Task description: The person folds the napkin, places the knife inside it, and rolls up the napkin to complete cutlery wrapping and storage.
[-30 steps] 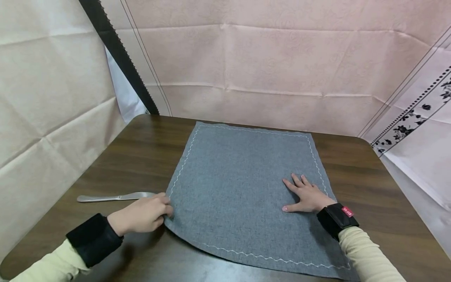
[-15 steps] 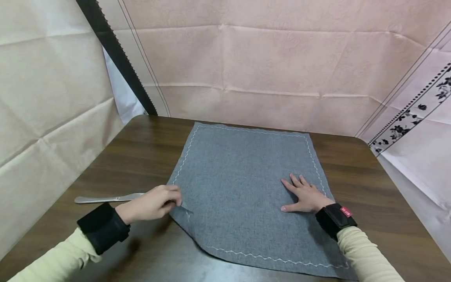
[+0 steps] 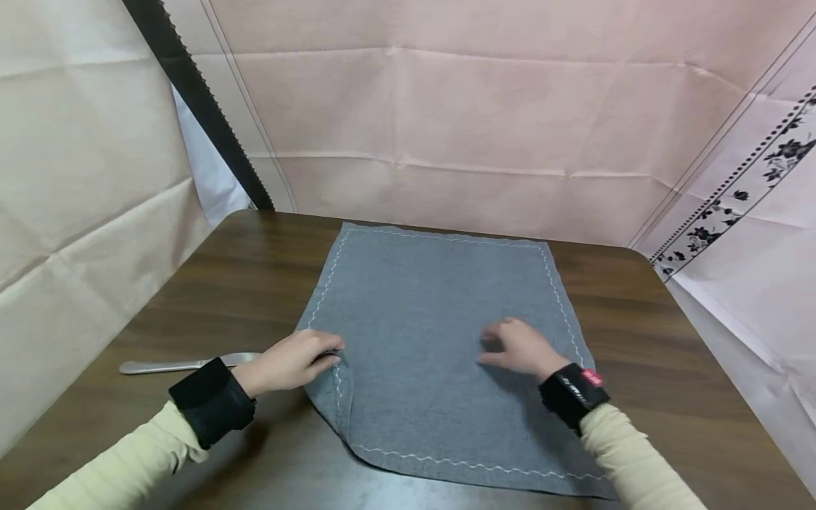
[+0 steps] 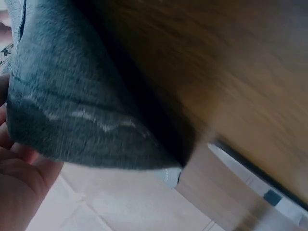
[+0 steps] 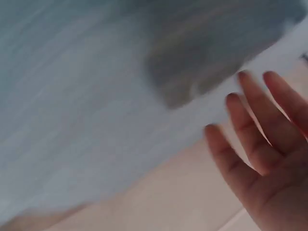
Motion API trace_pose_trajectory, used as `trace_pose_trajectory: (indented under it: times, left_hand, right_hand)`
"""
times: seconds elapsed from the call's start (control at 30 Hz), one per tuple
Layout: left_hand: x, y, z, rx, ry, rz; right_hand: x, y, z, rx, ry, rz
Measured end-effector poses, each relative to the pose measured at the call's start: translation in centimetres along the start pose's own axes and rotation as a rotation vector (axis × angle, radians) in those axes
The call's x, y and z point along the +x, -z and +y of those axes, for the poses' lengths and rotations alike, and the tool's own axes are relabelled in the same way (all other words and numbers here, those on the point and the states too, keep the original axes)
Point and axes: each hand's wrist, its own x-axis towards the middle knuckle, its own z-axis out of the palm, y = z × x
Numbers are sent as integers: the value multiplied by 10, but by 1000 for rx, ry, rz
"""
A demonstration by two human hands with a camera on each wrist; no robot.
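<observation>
A blue-grey cloth (image 3: 421,312) with white zigzag stitching along its border lies on the wooden table. My left hand (image 3: 293,363) pinches its left edge, which is lifted and turned inward a little. In the left wrist view the raised cloth edge (image 4: 72,86) hangs from the fingers, with bare wood beneath it. My right hand (image 3: 519,347) is over the right half of the cloth, blurred, its fingers bent loosely with nothing between them. Seen from the right wrist, that hand's fingers (image 5: 240,163) are apart from the cloth.
A silver table knife (image 3: 162,367) lies left of the cloth, its blade end partly behind the left hand. The brown table (image 3: 255,283) has a far edge against pale hanging sheets (image 3: 446,113). Dark trim (image 3: 210,113) crosses the sheets at the left.
My left hand has carried the cloth's left edge up and rightward, so it folds inward. My right hand, earlier spread flat on the cloth, has lifted and moved left.
</observation>
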Motion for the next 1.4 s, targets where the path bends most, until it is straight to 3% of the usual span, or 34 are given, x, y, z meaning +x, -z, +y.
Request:
trace_pose_trajectory:
  times: [0.07, 0.23, 0.37, 0.5, 0.7, 0.83, 1.07, 1.2, 1.4]
  left_hand:
    - [0, 0, -1, 17, 3, 15]
    - [6, -4, -3, 27, -5, 83]
    - [14, -9, -1, -4, -22, 133]
    - [16, -10, 2, -43, -28, 154]
    - [12, -9, 3, -22, -56, 198]
    - [9, -10, 2, 85, -64, 226]
    - [5, -12, 1, 267, -21, 262]
    - [3, -18, 4, 297, -38, 190]
    - [3, -26, 14, 316, -21, -56]
  right_hand:
    - [16, -7, -26, 83, 103, 30]
    - [55, -21, -91, 249, 287, -14]
    - [74, -28, -123, 266, 311, 1]
    - [81, -33, -137, 248, 306, 67]
    - [84, -35, -138, 220, 318, 157]
    - [82, -33, -130, 215, 286, 204]
    - [80, -24, -111, 197, 179, 284]
    - [80, -16, -98, 170, 111, 347]
    - [79, -3, -80, 162, -1, 398]
